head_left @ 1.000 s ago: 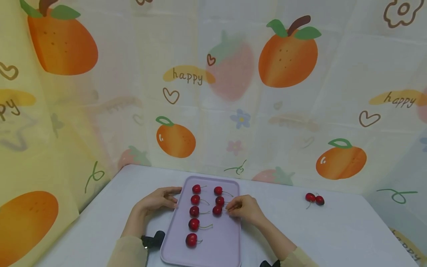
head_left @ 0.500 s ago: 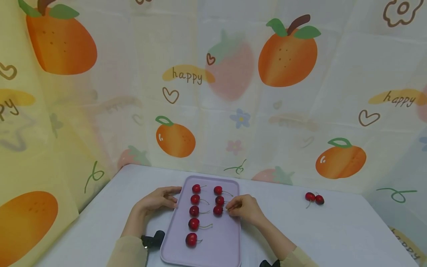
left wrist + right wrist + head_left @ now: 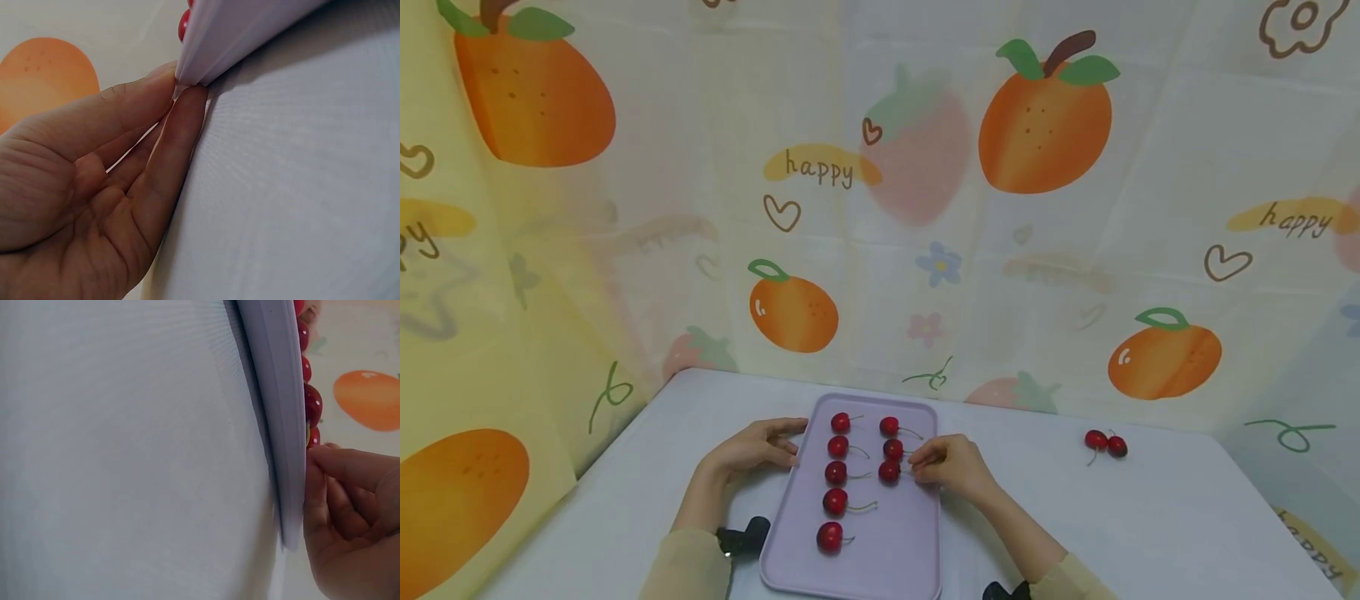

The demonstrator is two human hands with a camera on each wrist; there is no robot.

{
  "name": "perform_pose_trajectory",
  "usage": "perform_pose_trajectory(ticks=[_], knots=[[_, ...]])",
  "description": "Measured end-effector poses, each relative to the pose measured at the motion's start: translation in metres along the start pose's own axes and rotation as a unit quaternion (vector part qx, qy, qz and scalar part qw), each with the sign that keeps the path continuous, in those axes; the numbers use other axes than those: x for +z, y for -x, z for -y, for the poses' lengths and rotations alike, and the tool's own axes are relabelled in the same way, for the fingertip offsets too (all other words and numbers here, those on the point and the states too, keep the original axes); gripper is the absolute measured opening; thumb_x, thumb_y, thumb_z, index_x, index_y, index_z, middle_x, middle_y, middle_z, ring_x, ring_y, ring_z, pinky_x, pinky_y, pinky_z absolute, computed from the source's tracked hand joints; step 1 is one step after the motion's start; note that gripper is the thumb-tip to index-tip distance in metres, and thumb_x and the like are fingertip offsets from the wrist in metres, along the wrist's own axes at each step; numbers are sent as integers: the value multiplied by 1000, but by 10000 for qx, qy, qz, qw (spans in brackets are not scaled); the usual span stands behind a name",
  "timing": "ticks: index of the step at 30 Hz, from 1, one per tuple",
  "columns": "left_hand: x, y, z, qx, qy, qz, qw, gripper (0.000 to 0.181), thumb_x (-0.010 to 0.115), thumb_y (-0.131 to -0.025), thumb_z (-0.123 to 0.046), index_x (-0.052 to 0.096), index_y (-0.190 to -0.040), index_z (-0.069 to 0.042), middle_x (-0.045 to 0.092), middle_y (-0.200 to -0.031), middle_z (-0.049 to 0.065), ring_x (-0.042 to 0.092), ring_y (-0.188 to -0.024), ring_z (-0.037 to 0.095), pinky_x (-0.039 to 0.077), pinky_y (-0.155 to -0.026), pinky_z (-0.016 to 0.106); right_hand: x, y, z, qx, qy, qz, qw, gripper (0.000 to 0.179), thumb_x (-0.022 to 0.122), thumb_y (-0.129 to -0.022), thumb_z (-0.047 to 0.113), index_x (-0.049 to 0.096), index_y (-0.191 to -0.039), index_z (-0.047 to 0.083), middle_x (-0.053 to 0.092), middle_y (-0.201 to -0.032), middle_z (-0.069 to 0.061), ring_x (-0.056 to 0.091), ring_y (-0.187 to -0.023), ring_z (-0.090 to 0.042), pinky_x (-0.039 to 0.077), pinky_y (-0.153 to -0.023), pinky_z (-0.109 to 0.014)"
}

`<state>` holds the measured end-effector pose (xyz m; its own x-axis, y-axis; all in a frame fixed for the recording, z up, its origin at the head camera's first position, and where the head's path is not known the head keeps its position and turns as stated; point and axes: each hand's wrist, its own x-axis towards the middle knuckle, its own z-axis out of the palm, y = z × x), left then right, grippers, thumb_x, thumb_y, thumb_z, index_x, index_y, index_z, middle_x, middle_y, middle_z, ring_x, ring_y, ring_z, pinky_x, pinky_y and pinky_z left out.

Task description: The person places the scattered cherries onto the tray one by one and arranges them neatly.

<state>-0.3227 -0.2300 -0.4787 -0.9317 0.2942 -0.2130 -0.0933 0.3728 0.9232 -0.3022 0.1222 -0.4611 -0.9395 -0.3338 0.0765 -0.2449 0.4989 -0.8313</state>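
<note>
A lilac tray (image 3: 887, 550) lies lengthwise on the white table. Red cherries with stems stand on it in two columns: a longer left column (image 3: 835, 502), and a right one of three. At the tray's left side, thumb and finger of the left hand (image 3: 756, 446) pinch its rim, seen close in the left wrist view on the tray edge (image 3: 219, 44). Reaching over the right rim, the right hand (image 3: 955, 468) pinches the stem of the lowest right cherry (image 3: 889, 472). That cherry rests close below the middle one (image 3: 892, 449). In the right wrist view, the tray wall partly hides the cherries.
Two more cherries (image 3: 1107, 443) lie side by side on the table (image 3: 1075, 517) at the back right. A fruit-printed cloth (image 3: 940, 208) hangs behind the table, with another side of it at the left. Black wrist cameras (image 3: 745, 537) sit by the forearms.
The lowest right cherry has shifted very slightly up and right, with the right hand still at its stem. The left hand stays at the tray rim. The head view has tilted slightly.
</note>
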Motion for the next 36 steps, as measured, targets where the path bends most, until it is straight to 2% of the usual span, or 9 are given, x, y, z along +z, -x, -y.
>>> perform_pose_trajectory(ticks=[8,19,28,36], knots=[[0,0,0,40,-36,-27,10000,71,76,-82,-14,47,-146,-6,69,-110,9,62,-93,18,53,-90,31,-13,2,1,117,143,-154,9997,12,75,-80,5,77,-92,5,76,-86,-9,66,-73,-7,53,-65,-20],[0,0,0,20,21,-49,10000,71,77,-82,-14,48,-145,-6,68,-115,10,62,-93,18,53,-88,29,-53,13,-12,583,-156,-658,9960,19,76,-83,11,76,-100,2,77,-92,-12,69,-77,-9,55,-70,-24],[1,0,0,19,-29,-56,10000,70,77,-81,-14,48,-145,-6,69,-112,11,62,-93,18,53,-88,29,-90,23,-26,1253,-926,-1331,9788,31,70,-89,9,68,-115,-8,75,-105,-11,72,-87,-7,59,-81,-27],[1,1,-1,-15,-9,-101,9999,70,77,-81,-14,48,-145,-7,69,-112,10,62,-94,19,53,-89,30,-129,39,-46,1584,-1361,-1615,9645,46,69,-92,17,59,-128,-10,72,-91,12,70,-81,4,57,-81,-19]])
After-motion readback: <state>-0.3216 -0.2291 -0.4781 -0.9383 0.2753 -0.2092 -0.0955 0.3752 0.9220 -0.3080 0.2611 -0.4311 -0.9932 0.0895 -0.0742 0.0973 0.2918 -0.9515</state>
